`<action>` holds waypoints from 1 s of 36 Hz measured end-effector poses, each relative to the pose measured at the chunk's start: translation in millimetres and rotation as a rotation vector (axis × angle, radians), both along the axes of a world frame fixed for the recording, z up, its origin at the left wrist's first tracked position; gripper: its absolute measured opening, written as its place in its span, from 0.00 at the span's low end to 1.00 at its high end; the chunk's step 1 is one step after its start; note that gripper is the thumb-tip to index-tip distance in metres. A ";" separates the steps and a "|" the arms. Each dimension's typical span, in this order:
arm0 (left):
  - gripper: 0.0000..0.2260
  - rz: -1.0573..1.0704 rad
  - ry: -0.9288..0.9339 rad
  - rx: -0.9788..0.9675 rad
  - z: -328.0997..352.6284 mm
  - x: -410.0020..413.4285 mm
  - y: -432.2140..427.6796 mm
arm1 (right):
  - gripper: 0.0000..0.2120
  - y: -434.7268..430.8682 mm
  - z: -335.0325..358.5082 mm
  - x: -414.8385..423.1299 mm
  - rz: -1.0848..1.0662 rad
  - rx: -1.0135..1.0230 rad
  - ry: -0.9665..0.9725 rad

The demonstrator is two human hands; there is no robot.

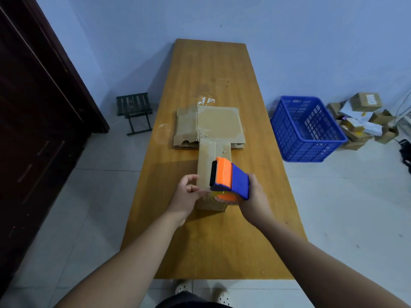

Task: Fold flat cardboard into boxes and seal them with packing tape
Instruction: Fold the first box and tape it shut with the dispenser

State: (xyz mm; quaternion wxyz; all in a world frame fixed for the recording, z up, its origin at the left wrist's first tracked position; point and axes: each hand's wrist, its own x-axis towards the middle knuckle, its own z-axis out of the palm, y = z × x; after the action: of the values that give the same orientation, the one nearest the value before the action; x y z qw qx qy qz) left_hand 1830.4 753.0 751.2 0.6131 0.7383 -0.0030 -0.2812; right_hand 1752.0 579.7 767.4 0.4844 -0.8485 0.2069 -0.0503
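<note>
A narrow folded cardboard box lies lengthwise on the wooden table. Above its near end my right hand grips an orange and blue tape dispenser holding a roll of clear packing tape. My left hand is at the box's near left side, and its fingers pinch the clear tape end beside the dispenser. A stack of flat cardboard sheets lies behind the box, touching its far end.
A blue plastic crate stands on the floor to the right of the table, with a heap of small boxes beyond it. A small folding stool and a dark wooden door are at the left.
</note>
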 end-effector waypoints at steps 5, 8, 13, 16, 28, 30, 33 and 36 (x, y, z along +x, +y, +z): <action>0.14 0.045 0.021 0.079 -0.5 14.8 -10.2 | 0.13 -8.6 3.6 14.1 0.036 -0.114 0.022; 0.16 0.116 0.026 0.136 -2.1 18.8 -12.4 | 0.13 -7.6 4.3 15.7 0.119 -0.271 0.064; 0.20 0.219 0.017 0.213 3.3 34.8 -4.2 | 0.15 -7.2 5.3 19.4 0.130 -0.353 0.111; 0.21 0.231 0.008 0.248 5.3 43.0 1.2 | 0.15 -4.8 6.1 25.2 0.148 -0.374 0.130; 0.20 0.484 0.197 0.063 -10.6 25.8 1.1 | 0.15 -6.5 8.1 22.8 0.147 -0.305 0.145; 0.19 0.553 0.193 0.075 -11.9 24.4 2.7 | 0.15 -4.5 9.0 25.2 0.143 -0.289 0.166; 0.20 0.605 0.225 0.069 -15.9 22.9 7.9 | 0.15 2.0 8.7 27.0 0.140 -0.305 0.160; 0.20 0.606 0.240 0.060 -19.1 20.7 8.9 | 0.15 7.2 7.1 25.8 0.117 -0.289 0.125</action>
State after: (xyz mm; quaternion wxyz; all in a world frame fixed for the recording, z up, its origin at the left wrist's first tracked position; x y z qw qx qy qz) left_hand 1851.1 761.9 732.1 0.6429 0.6848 0.2973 -0.1711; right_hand 1777.8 586.9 774.5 0.3458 -0.9214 0.1776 0.0019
